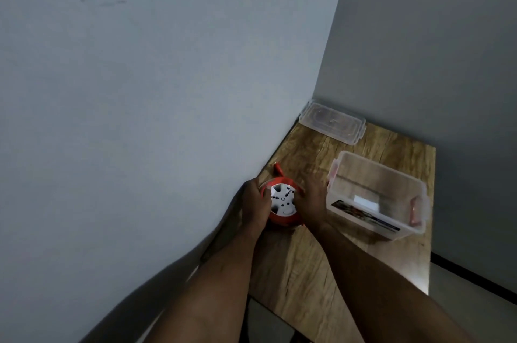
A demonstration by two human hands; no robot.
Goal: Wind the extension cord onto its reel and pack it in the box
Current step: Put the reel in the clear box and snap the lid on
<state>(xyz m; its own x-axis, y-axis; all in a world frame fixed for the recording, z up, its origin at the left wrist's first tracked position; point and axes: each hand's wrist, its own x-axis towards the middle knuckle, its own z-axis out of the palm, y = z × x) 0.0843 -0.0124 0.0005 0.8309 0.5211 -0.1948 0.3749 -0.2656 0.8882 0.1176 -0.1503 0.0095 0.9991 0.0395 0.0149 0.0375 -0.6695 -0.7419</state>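
A red cord reel [281, 204], socket face up, sits on the wooden counter [307, 272] by the wall, gripped on either side by the left hand [256, 202] and right hand [313, 200]. The open clear box [391, 228] stands just right, nearer the right hand; its lid [333, 122] lies beyond.

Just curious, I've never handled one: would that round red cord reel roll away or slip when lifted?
Probably not slippery: both the left hand and right hand curl around the reel. Its round body might roll if stood on edge. Lying flat on the table, it looks stable.
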